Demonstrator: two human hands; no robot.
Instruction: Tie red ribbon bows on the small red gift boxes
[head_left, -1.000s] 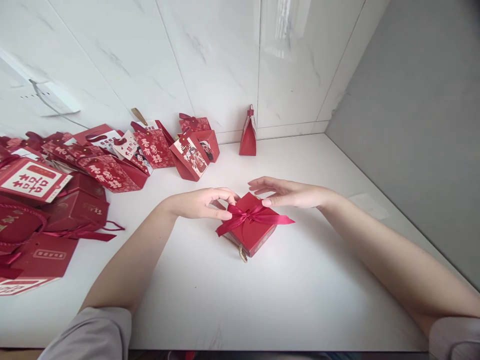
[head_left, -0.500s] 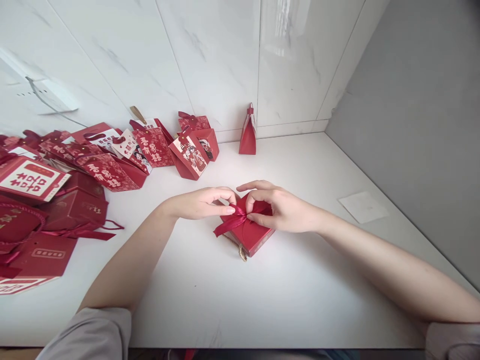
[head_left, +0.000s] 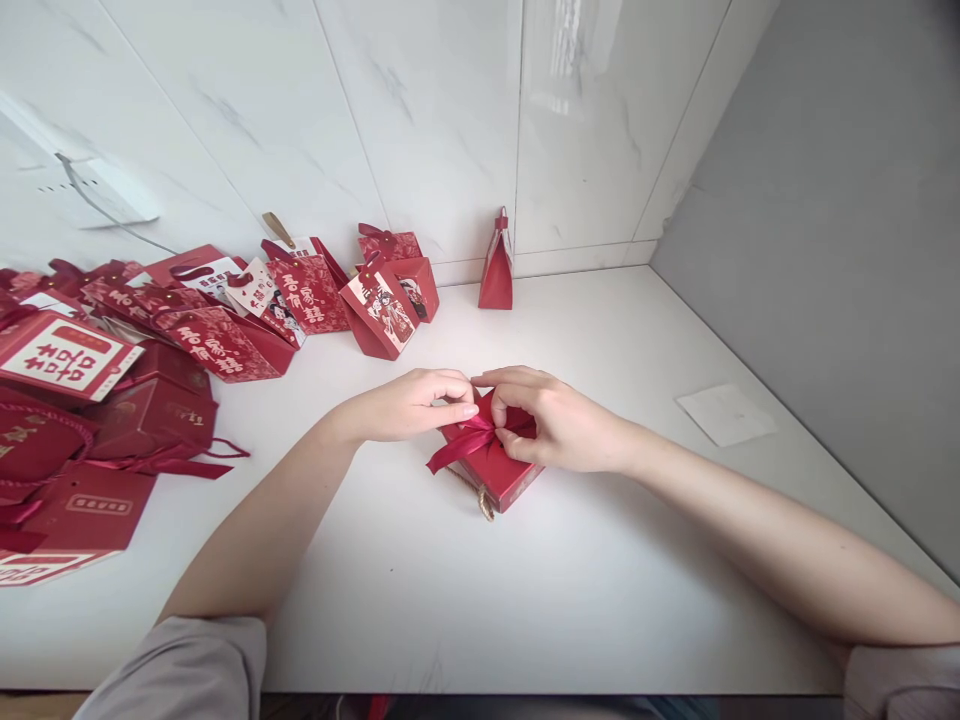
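Observation:
A small red gift box (head_left: 504, 485) lies on the white table in front of me, with a shiny dark red ribbon (head_left: 455, 447) across its top. One ribbon tail hangs off the box's left side. My left hand (head_left: 424, 402) is closed at the upper left of the box, thumb and fingers pinching the ribbon. From the right, my right hand (head_left: 551, 415) pinches the ribbon near its middle, thumb and index finger curled together. The fingertips of both hands nearly meet above the box. A twisted gold cord (head_left: 486, 503) sticks out from under the box's near left edge.
Many red and white gift boxes (head_left: 217, 340) crowd the table's left side. Closer to the middle stands a printed box (head_left: 380, 310). One narrow red box (head_left: 496, 270) is by the tiled wall. A white paper square (head_left: 726, 414) lies at right, near a grey panel (head_left: 840, 250).
Both hands stay at the ribbon with small finger movements. My left thumb has shifted slightly up and right, and my right hand has tilted a little lower over the box.

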